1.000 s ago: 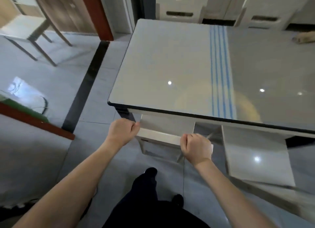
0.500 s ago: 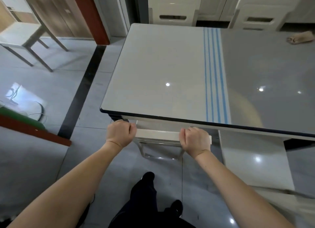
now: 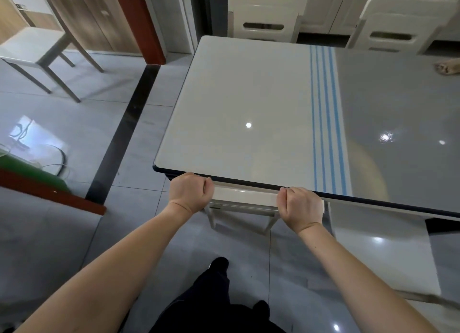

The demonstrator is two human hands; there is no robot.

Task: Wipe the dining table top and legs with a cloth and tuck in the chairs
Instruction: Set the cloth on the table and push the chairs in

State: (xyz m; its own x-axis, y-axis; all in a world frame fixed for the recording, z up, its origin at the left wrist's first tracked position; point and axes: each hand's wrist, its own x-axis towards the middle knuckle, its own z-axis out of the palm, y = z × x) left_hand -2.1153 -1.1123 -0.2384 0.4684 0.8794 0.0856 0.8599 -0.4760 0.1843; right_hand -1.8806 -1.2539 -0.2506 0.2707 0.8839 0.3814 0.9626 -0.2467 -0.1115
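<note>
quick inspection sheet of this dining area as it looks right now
surface: glossy table top, white with blue stripes, grey to the right; nothing seen on the white part
job's things: near chair almost fully under the table edge; two far chairs behind the table; cloth at the right edge of the table
clutter: loose chair standing apart on the left floor
grippers: left hand and right hand both closed on the near chair's top rail
cables: thin loop on the left floor
surroundings: grey tiled floor with a dark strip, wooden door
</note>
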